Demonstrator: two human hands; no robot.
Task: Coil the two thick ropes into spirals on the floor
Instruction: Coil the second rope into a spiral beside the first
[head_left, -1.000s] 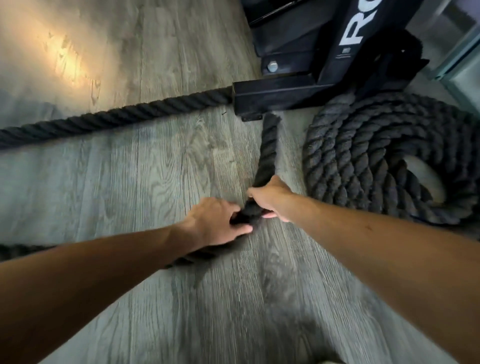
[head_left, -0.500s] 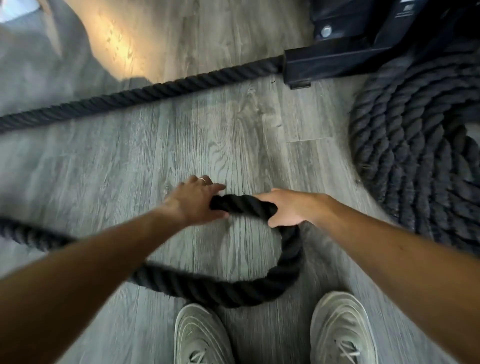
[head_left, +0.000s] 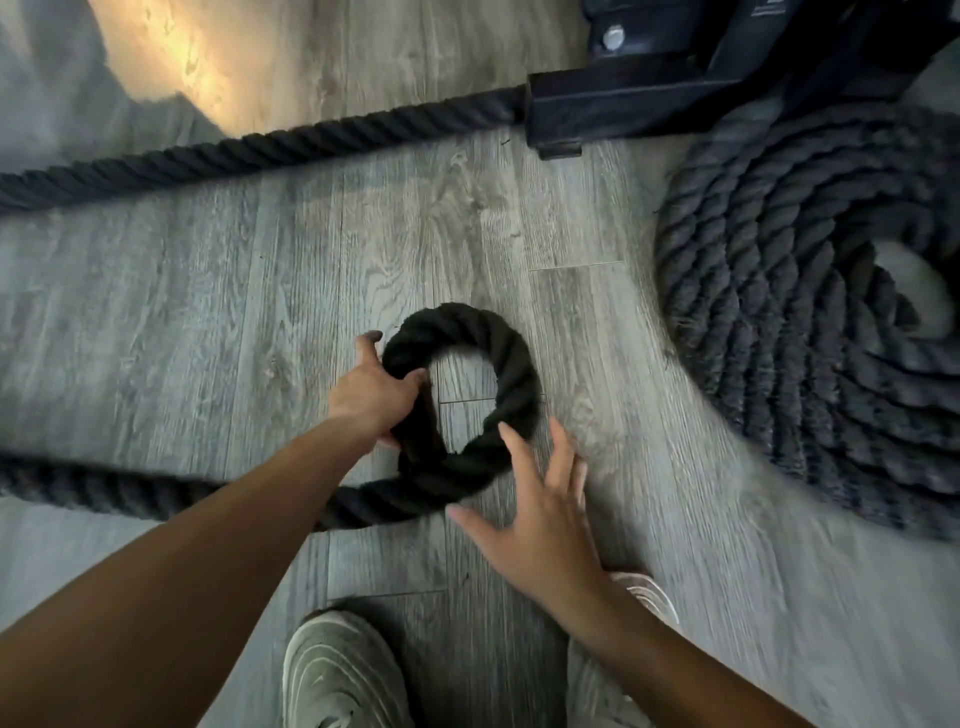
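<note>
A thick black rope (head_left: 511, 358) lies on the grey wood floor, its end curled into one small closed loop in the middle of the view. My left hand (head_left: 371, 392) grips the rope end at the loop's left side. My right hand (head_left: 540, 501) hovers open with fingers spread at the loop's lower right, fingertips near or touching the rope. The rope's tail (head_left: 104, 486) runs off to the left under my left forearm. A second thick rope (head_left: 789, 322) sits at the right as a finished flat spiral.
A straight rope stretch (head_left: 249, 150) crosses the floor at the back and ends at a black metal rack base (head_left: 623, 98) at top right. My two pale sneakers (head_left: 337, 675) stand at the bottom edge, just below the loop.
The wide open bend has been tightened into a small closed loop. My right hand has let go of the rope and opened. My left hand has shifted to the loop's left side.
</note>
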